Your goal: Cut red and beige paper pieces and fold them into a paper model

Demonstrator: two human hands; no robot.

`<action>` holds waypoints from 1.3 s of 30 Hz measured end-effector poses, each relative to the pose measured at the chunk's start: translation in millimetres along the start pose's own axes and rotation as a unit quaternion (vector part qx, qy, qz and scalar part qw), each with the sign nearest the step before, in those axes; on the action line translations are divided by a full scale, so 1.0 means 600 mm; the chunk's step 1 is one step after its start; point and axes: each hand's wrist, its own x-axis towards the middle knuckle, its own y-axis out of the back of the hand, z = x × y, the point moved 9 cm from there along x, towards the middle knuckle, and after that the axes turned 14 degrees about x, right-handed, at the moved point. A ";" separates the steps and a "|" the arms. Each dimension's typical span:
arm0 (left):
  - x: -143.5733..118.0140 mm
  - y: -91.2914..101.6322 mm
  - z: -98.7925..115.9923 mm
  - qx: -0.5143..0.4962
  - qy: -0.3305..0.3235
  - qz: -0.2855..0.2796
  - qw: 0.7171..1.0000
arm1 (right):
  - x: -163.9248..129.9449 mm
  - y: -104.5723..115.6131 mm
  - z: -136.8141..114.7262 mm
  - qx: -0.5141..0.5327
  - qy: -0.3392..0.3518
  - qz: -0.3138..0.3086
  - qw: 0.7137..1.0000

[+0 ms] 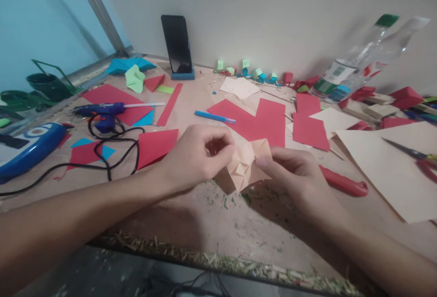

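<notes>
Folded peach paper [246,163] sits between the two hands, lifted just above the counter [218,224], its creased pockets facing up. The left hand [193,158] has its fingers [223,149] closed narrowly on the paper's left edge, thumb and forefinger pinching a flap. The right hand [300,174] holds the right corner, its fingers [264,161] pressed together on the fold, so both hands are closed on the same piece.

To do this fold well, I judge that the pinch should stay close to the crease line, so the flap turns along the existing crease and not beside it. The right fingers should hold the body of the piece steady while the left fingers work the flap, with light pressure so the small pockets do not flatten.

Just beyond the fingers lie red paper sheets [259,124] and a blue pen [215,117]. To the left of the left fingers, well apart, are a blue glue gun [102,110] and its black cord [112,149]. Right of the right fingers rests a red knife handle [343,182], then a large peach sheet [385,169] with scissors [414,156] on it. A phone [176,47] stands against the far wall, and two plastic bottles [362,65] lie beyond the right fingers.
</notes>
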 end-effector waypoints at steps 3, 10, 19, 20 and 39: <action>0.002 -0.008 -0.005 -0.003 0.011 -0.016 1.000 | 0.003 -0.001 0.004 -0.015 -0.004 -0.013 1.000; 0.002 -0.027 -0.022 -0.079 0.038 -0.052 0.995 | 0.008 -0.012 0.001 -0.061 0.014 -0.055 0.997; -0.002 -0.035 -0.049 -0.174 0.136 -0.041 0.974 | 0.023 0.004 0.028 0.156 -0.031 -0.020 0.987; -0.003 -0.036 -0.049 -0.184 0.139 -0.038 0.972 | 0.023 0.003 0.029 0.161 -0.036 -0.019 0.986; -0.013 -0.054 -0.040 -0.002 0.085 -0.106 0.991 | 0.017 -0.006 0.011 -0.036 0.021 -0.040 0.998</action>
